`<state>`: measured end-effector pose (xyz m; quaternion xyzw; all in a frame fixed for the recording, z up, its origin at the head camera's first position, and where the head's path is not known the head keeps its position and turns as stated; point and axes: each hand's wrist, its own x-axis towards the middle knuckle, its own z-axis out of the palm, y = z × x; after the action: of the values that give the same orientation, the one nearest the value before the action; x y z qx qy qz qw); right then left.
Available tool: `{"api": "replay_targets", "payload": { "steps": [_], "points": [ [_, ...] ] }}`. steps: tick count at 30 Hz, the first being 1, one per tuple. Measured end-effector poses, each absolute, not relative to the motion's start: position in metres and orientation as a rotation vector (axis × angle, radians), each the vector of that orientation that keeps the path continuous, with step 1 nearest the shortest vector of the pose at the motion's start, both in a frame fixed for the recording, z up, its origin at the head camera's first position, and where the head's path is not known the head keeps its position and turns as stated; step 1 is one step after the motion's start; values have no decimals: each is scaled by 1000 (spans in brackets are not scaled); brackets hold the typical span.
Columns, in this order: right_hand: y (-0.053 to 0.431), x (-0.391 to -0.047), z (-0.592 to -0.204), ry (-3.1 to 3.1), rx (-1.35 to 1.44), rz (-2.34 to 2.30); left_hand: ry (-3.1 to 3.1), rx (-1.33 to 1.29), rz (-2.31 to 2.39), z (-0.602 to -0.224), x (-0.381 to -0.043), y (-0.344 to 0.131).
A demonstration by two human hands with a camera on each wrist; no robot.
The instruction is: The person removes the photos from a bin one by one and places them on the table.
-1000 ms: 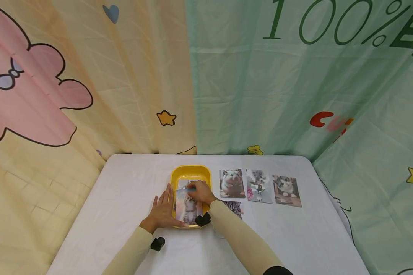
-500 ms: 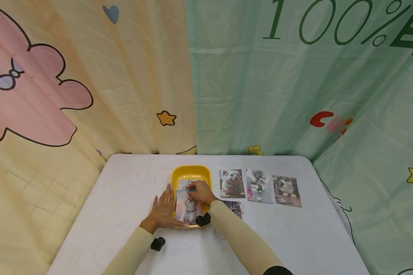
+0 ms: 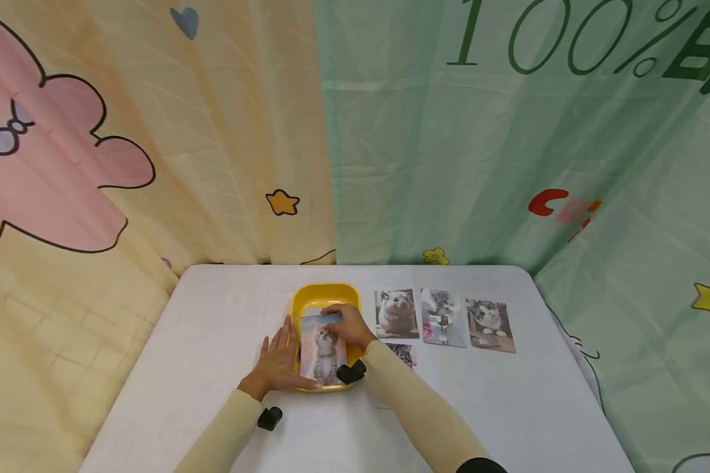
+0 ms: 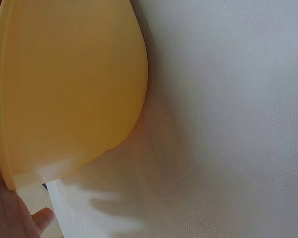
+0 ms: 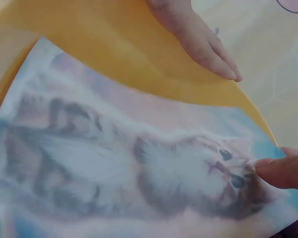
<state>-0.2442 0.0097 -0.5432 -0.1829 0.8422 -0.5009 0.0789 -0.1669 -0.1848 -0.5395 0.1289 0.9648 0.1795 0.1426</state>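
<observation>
Over the yellow tray point(image 3: 327, 289), my right hand point(image 3: 350, 326) pinches a photo card of a kitten point(image 3: 322, 361) by its far right part. The right wrist view shows my thumb point(image 5: 283, 172) on the card's face, fingers behind it, and the kitten card point(image 5: 179, 168) bowed. A sliver of another card point(image 3: 312, 311) shows beyond its far edge. My left hand point(image 3: 277, 364) rests along the tray's left side, fingers straight and thumb spread at the near rim. In the left wrist view the tray's outer wall point(image 4: 69, 89) fills the left half.
Right of the tray lie a hamster card point(image 3: 397, 314), a grey-and-white card with a pink patch point(image 3: 444, 318) and a cat card point(image 3: 490, 325) in a row. A striped-fur card point(image 3: 403, 353) is partly hidden by my right forearm. Printed curtains surround the white table point(image 3: 231, 295).
My right hand has lifted the kitten card's far end slightly, and it now covers more of the card beyond it. The left hand stays on the tray. The head view has shifted slightly.
</observation>
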Motion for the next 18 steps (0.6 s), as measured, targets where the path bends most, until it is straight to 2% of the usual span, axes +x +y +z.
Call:
{"api": "replay_targets", "payload": {
  "steps": [11,18],
  "points": [
    [29,-237,-537,2630,-537,-1551,2774,367,521,-538,-167,-184],
    [54,-231,-539,2577,-358,-1851,2761,373,529,-540,-167,-186]
  ]
}}
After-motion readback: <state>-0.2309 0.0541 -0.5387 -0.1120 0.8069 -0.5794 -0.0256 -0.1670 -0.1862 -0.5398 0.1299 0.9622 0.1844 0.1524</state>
